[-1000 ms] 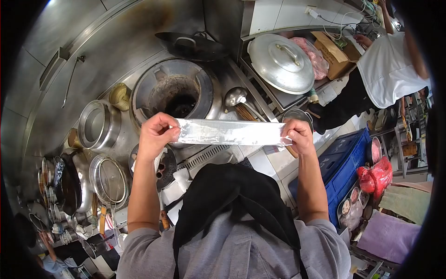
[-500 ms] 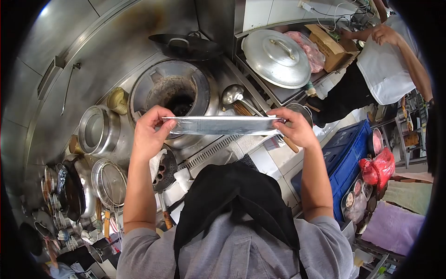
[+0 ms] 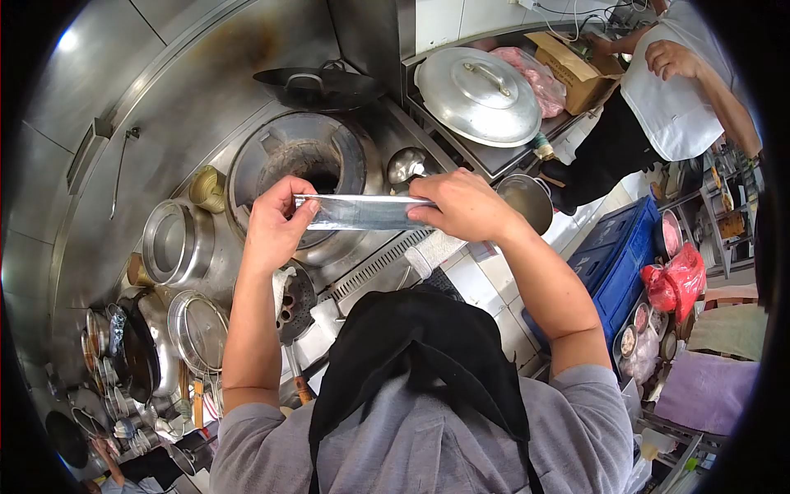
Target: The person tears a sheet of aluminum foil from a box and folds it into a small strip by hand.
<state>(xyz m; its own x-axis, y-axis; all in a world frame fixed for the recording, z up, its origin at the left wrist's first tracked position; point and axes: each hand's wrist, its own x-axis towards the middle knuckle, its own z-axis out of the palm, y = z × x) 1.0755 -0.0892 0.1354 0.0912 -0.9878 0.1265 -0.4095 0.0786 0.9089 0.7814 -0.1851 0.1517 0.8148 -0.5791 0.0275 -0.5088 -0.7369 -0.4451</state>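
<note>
In front of the round burner (image 3: 247, 165), the left hand (image 3: 271, 226) is pinching one end of a shiny strip (image 3: 362, 212) between its fingers, and the right hand (image 3: 469, 206) is gripping it farther along. Between them, the thin-looking strip is risking tearing under uneven pulling, or dropping toward the burner if either grip is slipping.

Both bare arms reach forward, the left arm (image 3: 253, 329) fairly straight, the right arm (image 3: 559, 288) bent inward at the elbow. The bare left hand (image 3: 278, 226) pinches thumb against index finger; the bare right hand (image 3: 467, 206), back upward, pinches likewise, its remaining fingers apparently curled but partly hidden.
</note>
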